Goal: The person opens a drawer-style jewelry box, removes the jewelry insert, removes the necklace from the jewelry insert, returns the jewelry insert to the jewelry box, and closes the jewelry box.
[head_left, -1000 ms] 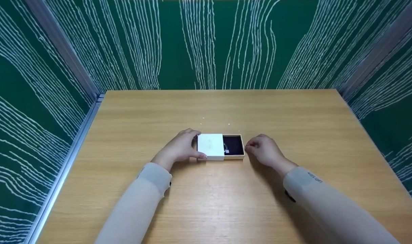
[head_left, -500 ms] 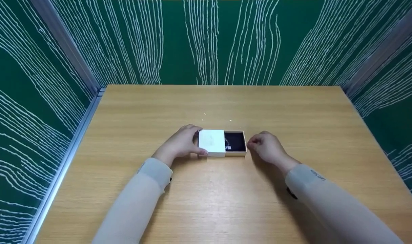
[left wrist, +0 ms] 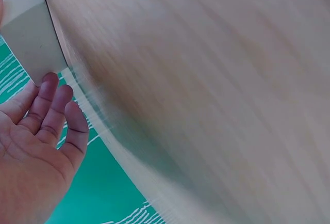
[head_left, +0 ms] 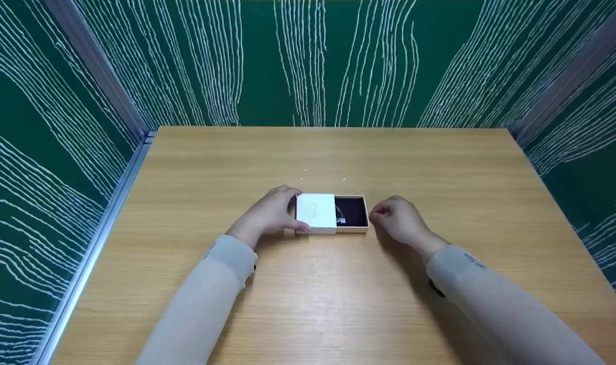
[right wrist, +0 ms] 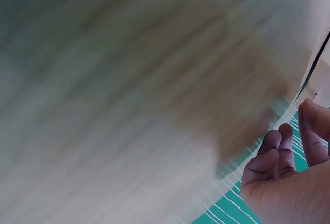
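Note:
A small white jewelry box [head_left: 315,212] lies on the table, its drawer [head_left: 356,229] partly pulled out to the right from under the white sleeve. Dark lining [head_left: 353,210] fills the drawer, and a thin silvery piece of jewelry [head_left: 341,220] rests on it, partly hidden by the sleeve. My left hand [head_left: 273,214] grips the sleeve's left end, thumb at the near edge and fingers at the far edge. In the left wrist view, the other fingers [left wrist: 76,131] spread below the box. My right hand [head_left: 399,221] pinches with thumb and index at the drawer's right end; what lies between them is hidden.
A light wooden table [head_left: 308,304] carries the box near its middle. Several tiny white specks [head_left: 344,179] lie beyond the box. Green walls [head_left: 262,61] with white wavy lines and grey corner posts [head_left: 103,66] enclose the back and sides.
The head view has shifted slightly, raising the whole scene in it. The drawer shows very slightly more to the right than a second ago. Both hands keep their hold.

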A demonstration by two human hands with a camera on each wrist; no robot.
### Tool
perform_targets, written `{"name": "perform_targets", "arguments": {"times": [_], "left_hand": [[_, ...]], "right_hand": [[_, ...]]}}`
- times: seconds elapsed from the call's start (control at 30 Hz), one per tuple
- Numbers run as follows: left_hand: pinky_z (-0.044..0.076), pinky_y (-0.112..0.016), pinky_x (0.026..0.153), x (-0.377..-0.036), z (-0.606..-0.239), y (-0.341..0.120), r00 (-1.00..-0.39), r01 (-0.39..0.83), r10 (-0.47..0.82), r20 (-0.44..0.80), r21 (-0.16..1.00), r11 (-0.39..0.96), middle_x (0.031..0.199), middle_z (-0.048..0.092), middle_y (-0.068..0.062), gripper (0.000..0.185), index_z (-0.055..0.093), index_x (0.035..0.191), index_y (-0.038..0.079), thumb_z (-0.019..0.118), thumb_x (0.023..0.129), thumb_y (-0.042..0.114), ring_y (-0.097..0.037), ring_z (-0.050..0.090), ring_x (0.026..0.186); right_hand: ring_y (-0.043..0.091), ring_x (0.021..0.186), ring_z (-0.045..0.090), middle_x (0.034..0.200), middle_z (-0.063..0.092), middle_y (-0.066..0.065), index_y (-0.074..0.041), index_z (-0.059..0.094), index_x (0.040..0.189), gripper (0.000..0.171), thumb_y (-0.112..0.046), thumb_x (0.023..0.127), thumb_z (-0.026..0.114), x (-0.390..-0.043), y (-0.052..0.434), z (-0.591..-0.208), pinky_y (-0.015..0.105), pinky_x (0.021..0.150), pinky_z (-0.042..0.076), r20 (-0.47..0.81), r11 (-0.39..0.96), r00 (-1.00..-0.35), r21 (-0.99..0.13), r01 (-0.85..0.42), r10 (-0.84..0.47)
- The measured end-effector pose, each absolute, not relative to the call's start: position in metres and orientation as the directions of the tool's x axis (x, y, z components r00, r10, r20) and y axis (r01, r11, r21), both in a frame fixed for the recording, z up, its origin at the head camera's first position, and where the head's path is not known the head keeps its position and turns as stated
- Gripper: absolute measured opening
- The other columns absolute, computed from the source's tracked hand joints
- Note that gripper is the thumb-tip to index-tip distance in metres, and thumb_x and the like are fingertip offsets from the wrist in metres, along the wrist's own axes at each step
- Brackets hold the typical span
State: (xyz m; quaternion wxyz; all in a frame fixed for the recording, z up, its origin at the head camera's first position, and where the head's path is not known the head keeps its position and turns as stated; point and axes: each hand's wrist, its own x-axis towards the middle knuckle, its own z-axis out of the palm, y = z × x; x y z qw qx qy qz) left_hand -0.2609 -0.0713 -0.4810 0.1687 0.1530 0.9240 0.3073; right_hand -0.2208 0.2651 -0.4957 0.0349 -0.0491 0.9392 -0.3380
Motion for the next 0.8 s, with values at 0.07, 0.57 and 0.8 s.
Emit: {"name": "perform_targets", "arguments": {"times": [0.07,0.57,0.8], "left_hand": [[0.031,-0.053,0.142,-0.2609,-0.4808,-0.0713,-0.896,0.181,0.386,-0.217,0.616,0.766,0.175,0.050,-0.006,0.109,0.049,0.171,0.017,0.102,0.083,0.051,-0.032,0.041,0.168],[0.030,-0.054,0.142,-0.2599,-0.4811,-0.0711,-0.894,0.185,0.389,-0.220,0.611,0.770,0.178,0.047,-0.007,0.111,0.048,0.172,0.016,0.103,0.082,0.051,-0.034,0.038,0.170],[0.031,-0.053,0.142,-0.2616,-0.4828,-0.0713,-0.896,0.205,0.398,-0.197,0.611,0.765,0.175,0.050,-0.009,0.110,0.050,0.170,0.013,0.103,0.082,0.051,-0.034,0.041,0.168]], "right_hand": [[0.039,0.119,0.069,0.123,0.074,0.022,-0.001,0.084,0.110,0.015,-0.013,0.109,0.075,-0.2209,0.2649,-0.4959,0.059,0.110,0.054,-0.037,0.769,-0.993,-0.637,-0.062,-0.111],[0.037,0.117,0.068,0.124,0.073,0.021,-0.001,0.084,0.112,0.017,-0.015,0.109,0.075,-0.2189,0.2686,-0.4984,0.054,0.105,0.056,-0.055,0.769,-0.994,-0.638,-0.040,-0.097],[0.033,0.113,0.067,0.122,0.072,0.019,-0.003,0.084,0.113,0.017,-0.017,0.110,0.075,-0.2192,0.2694,-0.4974,0.050,0.101,0.054,-0.064,0.780,-0.993,-0.625,-0.035,-0.095]]}}
